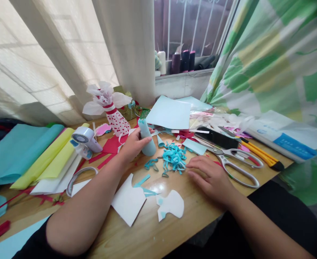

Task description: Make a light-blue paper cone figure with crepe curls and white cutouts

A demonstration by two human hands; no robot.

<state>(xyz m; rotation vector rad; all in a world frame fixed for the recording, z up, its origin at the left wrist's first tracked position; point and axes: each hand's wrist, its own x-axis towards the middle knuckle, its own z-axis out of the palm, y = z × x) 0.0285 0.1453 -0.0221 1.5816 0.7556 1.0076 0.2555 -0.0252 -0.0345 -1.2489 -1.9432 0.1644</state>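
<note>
My left hand [133,145] is wrapped around a light blue paper cone [149,147], which stands almost upright with its wide end low near the table. My right hand [208,176] rests on the table with fingers stretched out and slightly bent, holding nothing visible. Its fingertips are beside a pile of curled turquoise paper strips [173,157], perhaps touching it. A small blue paper cone [160,141] lies between the held cone and the pile. Nearer me are a white card piece [129,201] and a white cut-out shape [171,205] with pale blue patches.
Large scissors [238,163], a black phone [215,136] and a yellow cutter [263,154] lie at the right. Rolled coloured paper [31,151], a small white fan [85,138] and a tape roll [80,178] are left. A wrapped paper cone [116,120] stands behind, near pale blue sheets [169,111].
</note>
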